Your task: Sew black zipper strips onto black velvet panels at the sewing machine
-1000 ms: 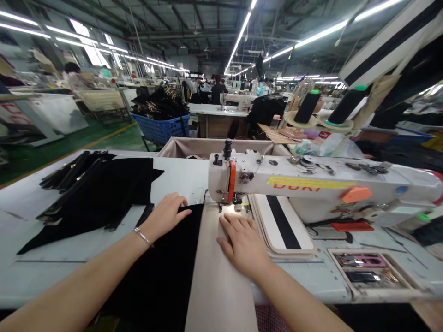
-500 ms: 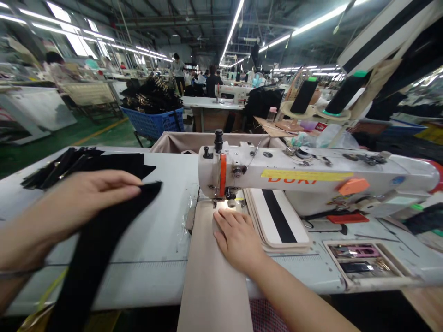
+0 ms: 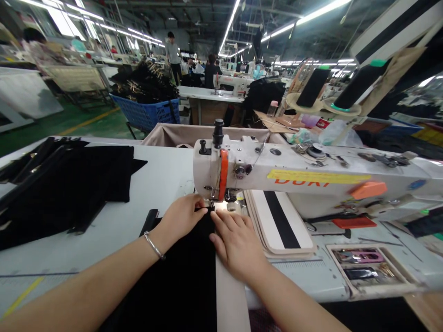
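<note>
White table (image 3: 166, 168) runs across the lower half of the frame. Sewing machine (image 3: 256, 161) on it, center to right edge, needle end near the middle. Black cloth (image 3: 183, 276) at bottom center, its top edge up by the needle end, overlapping a beige cloth (image 3: 231, 295) that shows along its right side. Pile of black pieces (image 3: 97, 170) at left of frame, well apart from the machine. Stack of white panels (image 3: 301, 216), top one with a black stripe, right of center, beside the right hand. Small tray (image 3: 396, 258) of tools at lower right. Right hand (image 3: 238, 242), just right of center: laid flat, fingers together, thumb apart, pressing the beige cloth and gripping nothing. Left hand (image 3: 180, 219), center: thumb and fingers pinched on the black cloth's top edge, close to the right fingertips. Silver bracelet (image 3: 154, 245) on the left wrist.
</note>
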